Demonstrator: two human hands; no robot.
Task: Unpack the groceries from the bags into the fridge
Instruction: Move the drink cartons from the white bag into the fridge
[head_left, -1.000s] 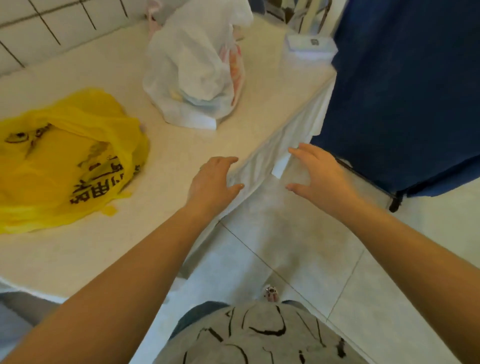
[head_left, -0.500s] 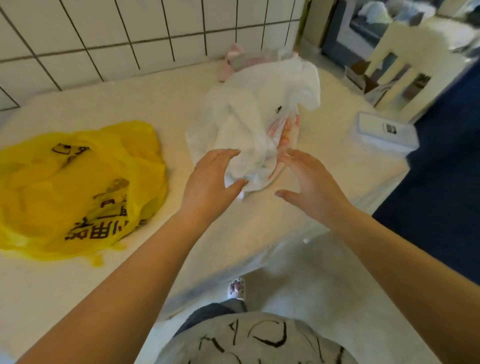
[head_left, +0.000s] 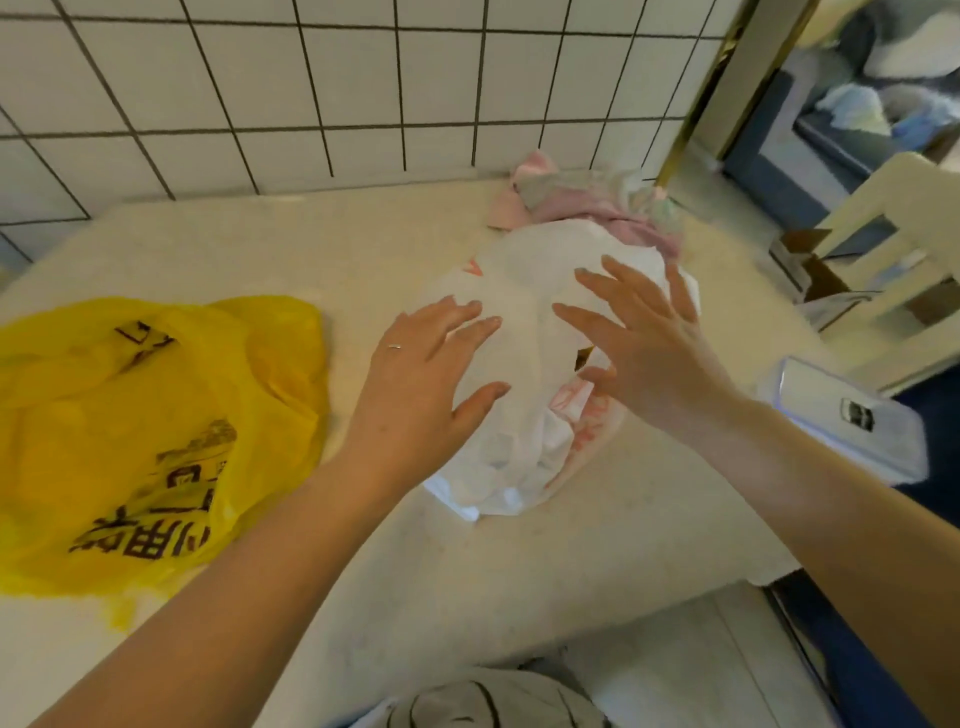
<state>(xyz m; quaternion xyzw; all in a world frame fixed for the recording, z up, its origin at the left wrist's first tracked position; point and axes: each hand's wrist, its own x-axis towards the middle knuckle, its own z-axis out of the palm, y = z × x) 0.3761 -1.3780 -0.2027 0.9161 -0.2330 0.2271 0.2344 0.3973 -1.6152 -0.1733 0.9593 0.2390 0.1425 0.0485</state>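
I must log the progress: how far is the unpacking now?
Nothing looks unpacked yet. Both open hands, left hand and right hand, reach over the white bag, gripping nothing. The yellow bag lies untouched on the counter; no fridge in view.

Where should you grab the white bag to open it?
Probably at the loose, crumpled plastic on top of the white bag, coming from above. The bag sits bulging on the counter, and the left hand and right hand already hover open on either side.
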